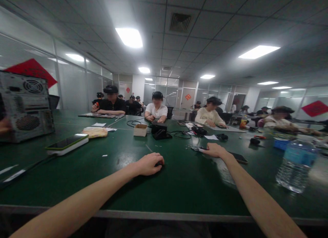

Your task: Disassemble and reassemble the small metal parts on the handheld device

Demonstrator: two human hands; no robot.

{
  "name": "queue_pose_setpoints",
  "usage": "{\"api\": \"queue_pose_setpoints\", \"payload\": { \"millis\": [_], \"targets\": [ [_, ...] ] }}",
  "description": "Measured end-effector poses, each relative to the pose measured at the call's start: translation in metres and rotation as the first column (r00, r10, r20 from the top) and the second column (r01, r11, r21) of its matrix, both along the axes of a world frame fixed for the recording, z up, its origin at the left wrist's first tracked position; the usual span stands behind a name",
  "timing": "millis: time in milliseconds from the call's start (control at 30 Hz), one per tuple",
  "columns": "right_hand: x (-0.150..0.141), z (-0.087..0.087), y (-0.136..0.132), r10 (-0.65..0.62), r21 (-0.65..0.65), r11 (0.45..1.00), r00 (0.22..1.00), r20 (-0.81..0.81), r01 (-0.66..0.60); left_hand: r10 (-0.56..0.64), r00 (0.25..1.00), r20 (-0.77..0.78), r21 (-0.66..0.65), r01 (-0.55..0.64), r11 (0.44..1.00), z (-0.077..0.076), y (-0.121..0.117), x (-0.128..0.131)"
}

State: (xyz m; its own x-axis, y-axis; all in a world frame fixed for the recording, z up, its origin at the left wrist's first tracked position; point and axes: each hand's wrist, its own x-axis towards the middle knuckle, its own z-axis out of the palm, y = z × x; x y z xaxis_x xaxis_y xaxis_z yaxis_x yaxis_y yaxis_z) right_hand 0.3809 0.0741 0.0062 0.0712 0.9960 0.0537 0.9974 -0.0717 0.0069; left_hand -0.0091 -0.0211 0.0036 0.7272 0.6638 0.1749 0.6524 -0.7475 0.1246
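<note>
My left hand rests on the green table with its fingers curled. A bit of something dark shows under the fingertips, too small to name. Farther right, my right hand is closed over the dark handle of a small metal tool, which lies low at the tabletop; its exact kind is not clear. Small shiny bits lie by the tool's tip. Just right of that hand is a black phone, partly behind my wrist. A clear plastic sheet lies under the right forearm.
A computer case stands at the left, near a green-edged phone on a white block. A small box and a black stand are ahead. At right stands a water bottle. Several people sit across the table.
</note>
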Motion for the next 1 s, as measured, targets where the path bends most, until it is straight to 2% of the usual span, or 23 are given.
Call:
{"api": "queue_pose_setpoints", "payload": {
  "millis": [133,433,733,1000],
  "targets": [
    [0.000,0.000,0.001,0.004,-0.003,1.000,1.000,-0.003,-0.004,-0.011,1.000,0.002,0.009,0.011,1.000,-0.004,0.003,-0.001],
    [-0.008,0.006,-0.006,-0.004,-0.039,0.999,1.000,-0.009,0.004,0.007,1.000,-0.003,-0.008,-0.007,1.000,0.001,-0.003,-0.001],
    [0.001,-0.003,0.006,0.080,0.011,0.997,0.996,-0.049,-0.079,-0.004,1.000,0.002,-0.019,0.004,1.000,0.000,-0.001,-0.001],
    [0.001,-0.002,0.006,0.076,0.034,0.997,0.996,-0.037,-0.075,-0.005,1.000,-0.001,-0.021,0.005,1.000,0.000,0.000,0.000]
  ]
}}
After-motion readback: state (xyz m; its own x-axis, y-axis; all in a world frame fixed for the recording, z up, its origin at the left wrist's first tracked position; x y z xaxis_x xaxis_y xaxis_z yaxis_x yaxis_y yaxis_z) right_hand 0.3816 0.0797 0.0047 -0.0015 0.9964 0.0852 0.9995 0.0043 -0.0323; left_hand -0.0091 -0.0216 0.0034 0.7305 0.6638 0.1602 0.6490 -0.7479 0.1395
